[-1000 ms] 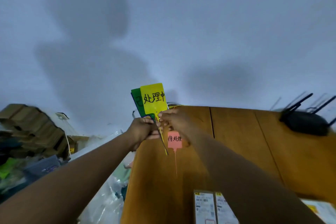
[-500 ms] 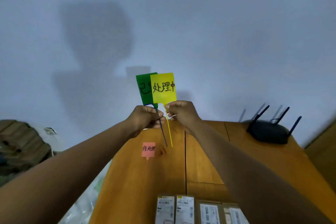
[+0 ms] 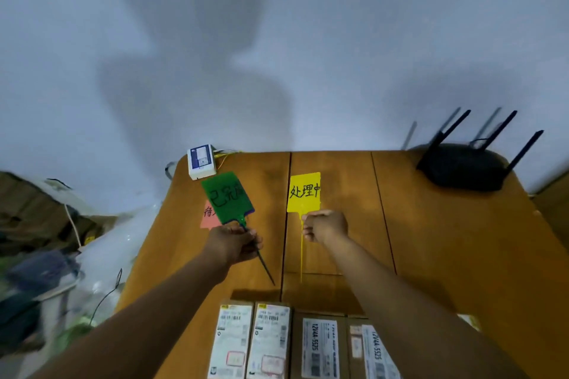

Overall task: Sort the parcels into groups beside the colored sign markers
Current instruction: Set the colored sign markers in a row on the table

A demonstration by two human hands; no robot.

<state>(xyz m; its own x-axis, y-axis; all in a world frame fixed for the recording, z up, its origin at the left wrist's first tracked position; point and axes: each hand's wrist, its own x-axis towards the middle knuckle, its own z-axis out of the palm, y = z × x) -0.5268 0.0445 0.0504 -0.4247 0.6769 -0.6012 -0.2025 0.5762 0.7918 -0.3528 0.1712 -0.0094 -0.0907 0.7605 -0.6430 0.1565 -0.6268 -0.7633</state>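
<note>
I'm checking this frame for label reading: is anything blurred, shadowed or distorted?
Head view: left-edge clutter is motion-smeared; wide-angle bending curves the table edges; large soft shadows fall on the wall; yellow sign writing is legible; parcel labels are soft.

Hands parted: half a second ago both met, green and yellow signs overlapping. Left hand [image 3: 235, 243] now carries the green sign [image 3: 228, 197] toward 9 o'clock, tilted, partly covering the pink sign [image 3: 207, 215] on the surface [image 3: 446, 240]. Right hand [image 3: 325, 226] takes the yellow sign [image 3: 304, 192] toward 3 o'clock, upright. View dropped: four parcels [image 3: 318, 344] show at 6 o'clock, a white box [image 3: 200, 160] at 11.
</note>
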